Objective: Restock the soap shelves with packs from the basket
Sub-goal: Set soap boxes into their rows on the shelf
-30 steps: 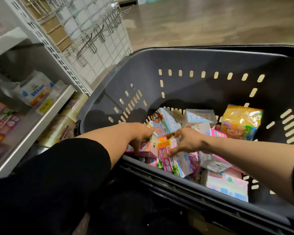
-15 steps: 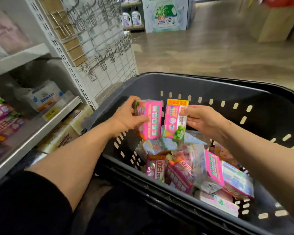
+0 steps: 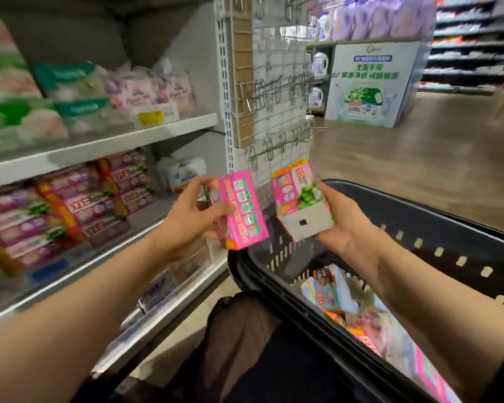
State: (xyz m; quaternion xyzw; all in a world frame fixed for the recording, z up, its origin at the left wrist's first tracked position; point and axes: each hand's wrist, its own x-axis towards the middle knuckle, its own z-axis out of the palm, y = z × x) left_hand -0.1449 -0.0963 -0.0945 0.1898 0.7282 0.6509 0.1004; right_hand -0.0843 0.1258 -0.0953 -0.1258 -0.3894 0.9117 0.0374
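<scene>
Item one: a pink rectangular film-wrapped soap pack with green printed panels (image 3: 242, 209), grasped upright in the left hand (image 3: 186, 219), thumb across its near face, fingers behind. Item two: a matching pink soap pack with a green leaf print and a white end flap (image 3: 301, 200), cradled in the right hand (image 3: 344, 221), tilted so its white end faces the viewer. Both packs ride apart from each other, at about 12 o'clock from the body, above the near-left corner of the dark grey slotted plastic basket (image 3: 419, 228). More assorted soap packs (image 3: 341, 289) lie loose in the basket at 4 o'clock. Destination, by judgement: the white metal middle shelf (image 3: 163, 210) at 10 o'clock, where a stack of like pink packs (image 3: 93, 202) stands beside a bare stretch and a white pack at the back (image 3: 184, 173). Risks: the wrap looks slick, so a loose one-handed hold could drop a pack; pushing in hard could topple the stacked row; the view is blurred, so a misjudged shelf edge could knock a pack to the floor
</scene>
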